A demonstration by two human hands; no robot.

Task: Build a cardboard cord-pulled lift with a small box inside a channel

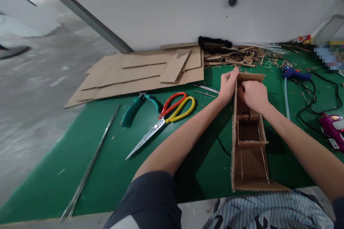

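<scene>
A long open cardboard trough (251,164) stands in front of me, running away from my body. My left hand (228,85) grips the far end of its left wall, thumb on the top edge. Inside the far end, my right hand (255,94) is closed in a fist against the cardboard; what its fingers hold is hidden. Just below that hand a short black cord (248,112) hangs towards a small square cardboard frame (251,143) fixed across the trough. Thin pale strands (242,164) run along the inside.
Left lie red-and-yellow-handled scissors (161,125), teal-handled pliers (135,109) and thin metal wires (91,164). Flat cardboard pieces (139,73) and dry plant scraps (242,57) line the back. A blue glue gun (297,75) and a purple power strip (331,130) are at right.
</scene>
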